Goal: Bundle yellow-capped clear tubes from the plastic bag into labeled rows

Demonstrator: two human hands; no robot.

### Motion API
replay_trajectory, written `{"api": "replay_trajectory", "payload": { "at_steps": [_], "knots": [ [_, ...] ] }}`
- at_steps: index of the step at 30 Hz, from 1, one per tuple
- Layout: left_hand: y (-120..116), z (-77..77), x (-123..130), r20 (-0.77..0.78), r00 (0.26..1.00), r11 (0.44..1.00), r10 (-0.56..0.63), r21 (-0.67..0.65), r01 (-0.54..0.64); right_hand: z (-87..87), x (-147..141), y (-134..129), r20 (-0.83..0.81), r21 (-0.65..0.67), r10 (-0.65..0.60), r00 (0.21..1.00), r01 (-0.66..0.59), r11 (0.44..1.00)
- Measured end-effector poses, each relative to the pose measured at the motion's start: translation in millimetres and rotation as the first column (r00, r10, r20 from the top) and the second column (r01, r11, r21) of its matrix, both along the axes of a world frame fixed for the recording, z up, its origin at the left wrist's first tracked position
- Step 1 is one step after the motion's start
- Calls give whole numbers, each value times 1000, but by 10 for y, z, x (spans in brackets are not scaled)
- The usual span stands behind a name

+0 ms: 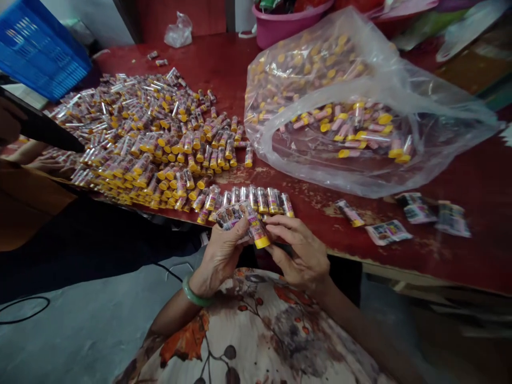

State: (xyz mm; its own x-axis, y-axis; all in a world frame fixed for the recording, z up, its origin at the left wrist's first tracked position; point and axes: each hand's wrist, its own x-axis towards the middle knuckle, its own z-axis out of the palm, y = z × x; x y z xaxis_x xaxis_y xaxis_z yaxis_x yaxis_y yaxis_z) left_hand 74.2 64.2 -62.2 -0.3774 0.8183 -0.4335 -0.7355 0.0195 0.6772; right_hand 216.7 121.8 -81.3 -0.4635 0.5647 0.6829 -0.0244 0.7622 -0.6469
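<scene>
Clear bag (444, 141), yellow-capped tubes (354, 128) inside; left grip (222, 253) closed on packet (229, 214), tube (258, 232); right grip (302, 253) slightly open alongside.

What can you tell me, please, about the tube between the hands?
The tube is clear, plastic-looking, with purplish printing and a yellow cap at one end. It tilts, cap toward the wearer, near the red table. The left hand holds it beside printed packaging; the right hand is close, contact unclear.

**Clutter Around Your Edges**

A blue basket (44, 53) tilts at your upper left. Ahead, you have a crumpled clear bag (178, 32) and, rightward, a pink basin (290, 26). Black cable (48, 302) loops over grey floor (100, 320) lower left.
</scene>
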Motion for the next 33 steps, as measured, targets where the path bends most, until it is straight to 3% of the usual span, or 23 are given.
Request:
{"api": "replay_trajectory", "payload": {
  "at_steps": [6, 18, 33],
  "knots": [
    [-35, 18, 131, 12, 1000, 1000, -5, 16, 5, 50, -53, -112, -86, 19, -155, 984, 157, 987],
    [-45, 64, 224, -46, 999, 1000, -4, 29, 5, 155, -74, -171, -169, 19, -258, 951, 265, 964],
    [-49, 51, 246, -26, 999, 999, -33, 20, 33, 76, -55, -179, -132, 71, -292, 947, 303, 950]
  ]
}}
